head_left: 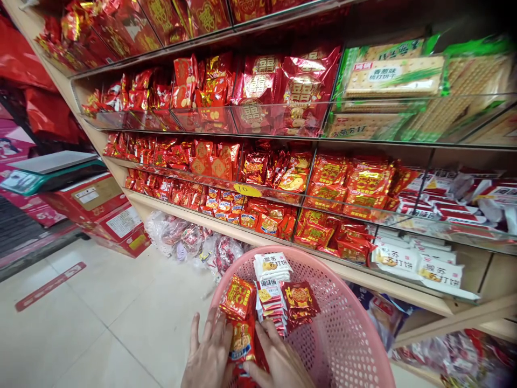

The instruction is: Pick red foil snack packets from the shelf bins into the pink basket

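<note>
My left hand (210, 350) and my right hand (278, 358) reach into a pink plastic basket (359, 345). Between them is a row of red snack packets (242, 340), pressed from both sides by my fingers and thumbs. More red-and-gold packets (238, 298) lie just beyond my left fingertips. Beside my right fingers runs a row of white-and-red cracker packets (271, 296), with white cracker packets (272, 264) at its far end. To the right of these sits a dark red packet stack (300, 302). My palms hide the near end of the gripped row.
Tilted shelves with clear plastic fronts hold red packets (309, 86) and green-wrapped crackers (396, 75). A yellow price tag (247, 190) marks one row. Bagged goods (181, 234) lie below the shelf. Red cartons (117, 215) and a scale (52, 164) stand left.
</note>
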Motion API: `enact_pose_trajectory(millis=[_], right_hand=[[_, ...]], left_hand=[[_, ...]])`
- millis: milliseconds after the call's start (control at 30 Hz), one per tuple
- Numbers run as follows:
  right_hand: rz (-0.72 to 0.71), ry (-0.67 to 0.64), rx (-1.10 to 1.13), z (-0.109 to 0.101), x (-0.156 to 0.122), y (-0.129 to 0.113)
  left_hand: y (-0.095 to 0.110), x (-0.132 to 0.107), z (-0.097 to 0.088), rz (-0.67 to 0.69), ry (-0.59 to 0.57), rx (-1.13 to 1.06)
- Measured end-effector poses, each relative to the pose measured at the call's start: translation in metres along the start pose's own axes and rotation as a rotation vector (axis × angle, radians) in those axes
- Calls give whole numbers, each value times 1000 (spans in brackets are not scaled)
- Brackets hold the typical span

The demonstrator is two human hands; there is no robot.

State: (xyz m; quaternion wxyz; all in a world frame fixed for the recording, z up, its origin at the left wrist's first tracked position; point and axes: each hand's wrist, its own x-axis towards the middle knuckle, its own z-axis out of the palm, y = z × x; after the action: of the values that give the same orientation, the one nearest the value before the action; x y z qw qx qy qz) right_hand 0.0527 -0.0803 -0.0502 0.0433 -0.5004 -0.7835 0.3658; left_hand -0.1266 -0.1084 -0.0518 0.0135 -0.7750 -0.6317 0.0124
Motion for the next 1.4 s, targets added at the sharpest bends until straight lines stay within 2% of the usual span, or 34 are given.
enact_pose_trajectory(millis=[167, 367, 433, 767, 933, 1033, 1133, 1233, 1300, 1400], right_hand=[[8, 22, -66, 2, -7, -1], [-6, 31, -111, 4, -6, -8], [-6, 36, -118, 4, -5, -9], [2, 68, -86, 3, -4, -5], [59, 87, 12, -11, -15, 4], [127, 285, 111, -35, -29, 27], [146, 647, 111, -61, -46, 69], [169, 1010, -18, -76, -60, 124], [240, 1092, -10, -74, -67, 157], [370, 1047, 258, -58, -69, 182]], left_hand=[[-1, -2, 5, 18, 60, 23], [-7, -7, 18, 97, 268, 116], [-8, -8, 23, 102, 306, 127], [-8, -9, 30, 45, 238, 28], [-16, -11, 20, 44, 224, -231], [-21, -5, 11, -107, 223, -542], [-24, 7, 10, -333, 247, -951], [-24, 19, 15, -515, 232, -1357], [-23, 25, 18, -589, 213, -1545], [-19, 30, 18, -631, 169, -1753]])
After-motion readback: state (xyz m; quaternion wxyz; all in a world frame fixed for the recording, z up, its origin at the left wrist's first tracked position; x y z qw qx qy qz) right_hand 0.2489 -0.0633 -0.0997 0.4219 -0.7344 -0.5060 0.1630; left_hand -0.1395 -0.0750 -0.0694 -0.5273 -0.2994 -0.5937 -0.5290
